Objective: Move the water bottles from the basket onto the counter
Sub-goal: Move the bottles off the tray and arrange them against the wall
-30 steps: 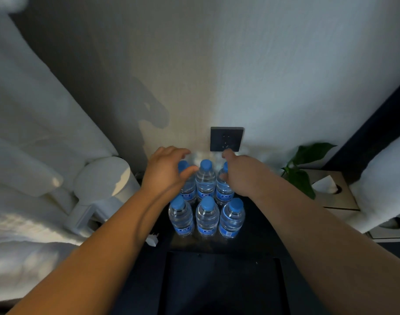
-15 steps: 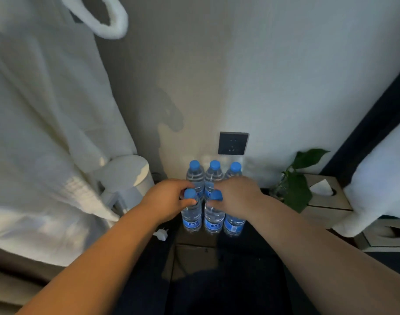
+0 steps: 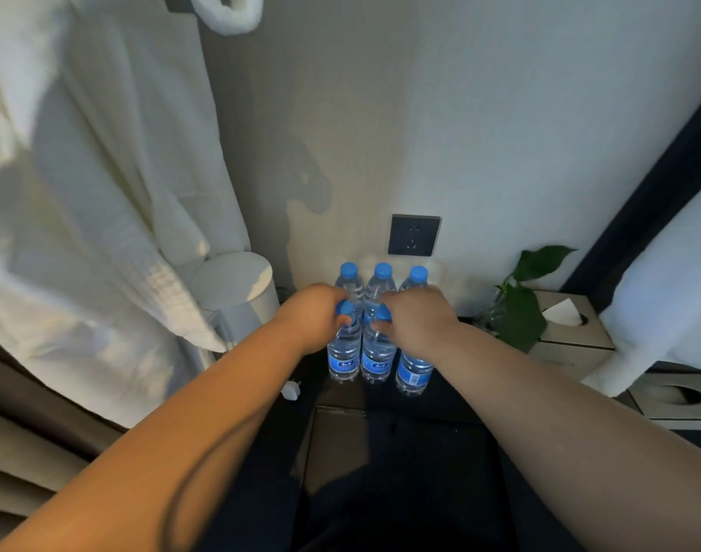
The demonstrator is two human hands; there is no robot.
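Note:
Several clear water bottles with blue caps and blue labels stand in two rows on a dark counter (image 3: 452,396) against the wall. The back row (image 3: 381,281) shows three caps. In the front row, my left hand (image 3: 313,316) is closed around the neck of the left bottle (image 3: 344,352). My right hand (image 3: 414,318) covers the tops of the middle bottle (image 3: 376,354) and the right bottle (image 3: 414,370), fingers curled on them. No basket is in view.
A white kettle (image 3: 237,292) stands left of the bottles, with a white robe (image 3: 102,193) hanging beside it. A wall socket (image 3: 413,235) sits above the bottles. A green plant (image 3: 528,296) and a tissue box (image 3: 567,324) are at the right. A white plug (image 3: 291,390) lies on the counter.
Both hands came back from the rear row of bottles to the front row and closed on their tops. The view tilted up and drew nearer.

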